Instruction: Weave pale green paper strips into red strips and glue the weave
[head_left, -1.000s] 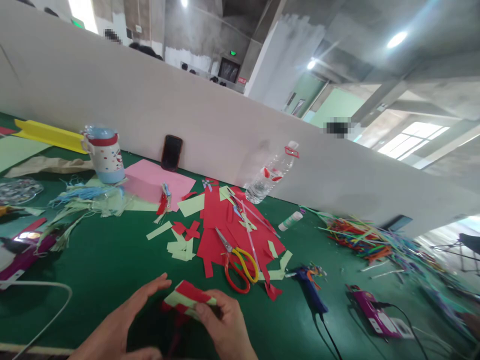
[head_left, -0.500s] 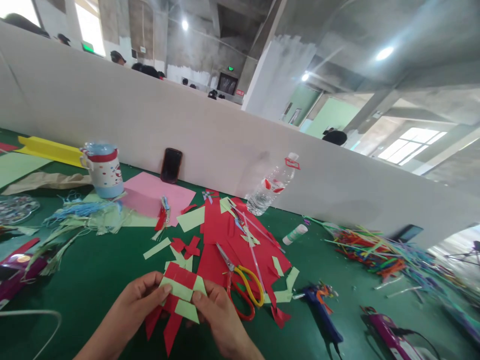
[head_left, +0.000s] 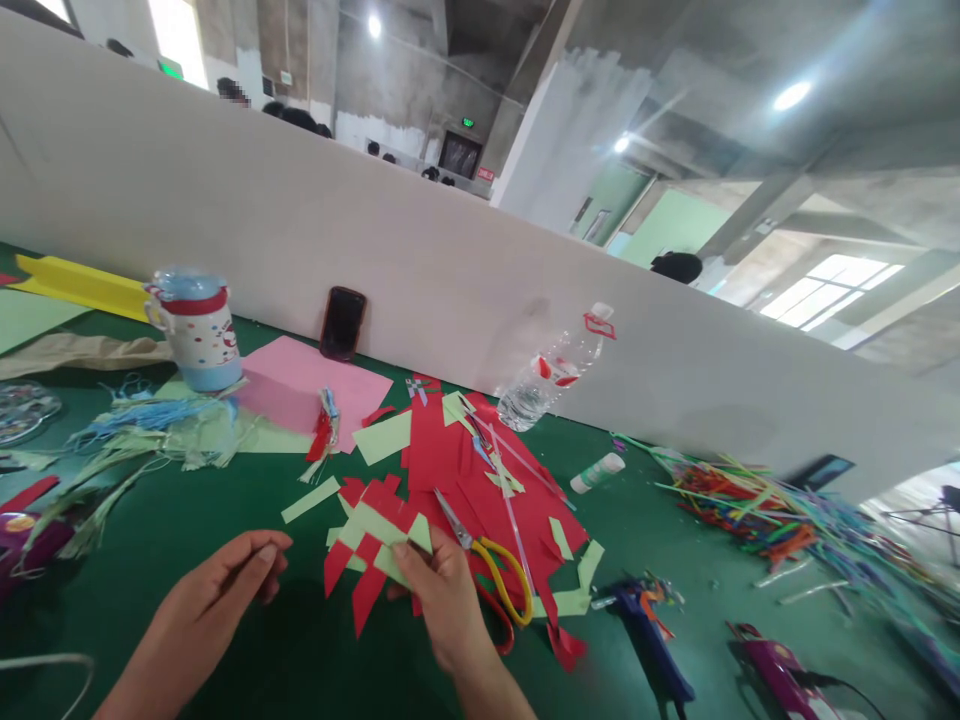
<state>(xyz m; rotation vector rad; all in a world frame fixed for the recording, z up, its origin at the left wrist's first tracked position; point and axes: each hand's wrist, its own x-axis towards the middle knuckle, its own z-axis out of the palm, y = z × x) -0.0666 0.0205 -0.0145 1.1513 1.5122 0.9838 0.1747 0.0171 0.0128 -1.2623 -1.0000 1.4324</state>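
Note:
My right hand (head_left: 451,592) pinches a woven piece of red and pale green paper strips (head_left: 384,522) by its right side, thumb on top. Pointed red ends hang from the piece's lower left. To the left, apart from the paper, my left hand (head_left: 210,600) has its fingers curled and the thumb against them, with nothing visible in it. Scissors (head_left: 504,575) with yellow and red handles lie just right of the woven piece, partly behind my right hand. Under their blades is red paper (head_left: 442,450) with pale green scraps on it.
Along the partition stand a blue-and-white cup (head_left: 199,335), a phone (head_left: 343,323) and a tilted plastic bottle (head_left: 551,375). At right lie a glue stick (head_left: 598,473), a blue glue gun (head_left: 651,640) and a pile of coloured strips (head_left: 765,515). Pink paper (head_left: 300,385) lies at back left.
My left hand has let go of the woven paper and moved left and down. My right hand still holds the piece, which is now turned and slightly further right.

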